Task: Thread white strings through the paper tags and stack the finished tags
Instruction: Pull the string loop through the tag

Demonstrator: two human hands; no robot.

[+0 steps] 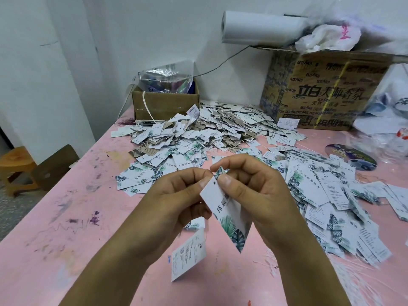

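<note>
paper tag (227,212) pinched by both hands; string not discernible.

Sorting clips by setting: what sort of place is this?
Probably an informal piecework room: a paint-stained pink table, a heap of leaf-printed white paper tags, and a printed brown cardboard carton.

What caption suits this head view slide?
Left hand and right hand pinch a white leaf-printed paper tag above a pink table heaped with tags.

Tag (225,208) between the fingers (223,180) is showing white, with black characters and a teal-green leaf print. Table (66,217) beneath the fingers is reading pink, carrying purple and grey smears. Pile of tags (198,133) beyond the fingers is showing white, green-leafed, some faces brown.
</note>
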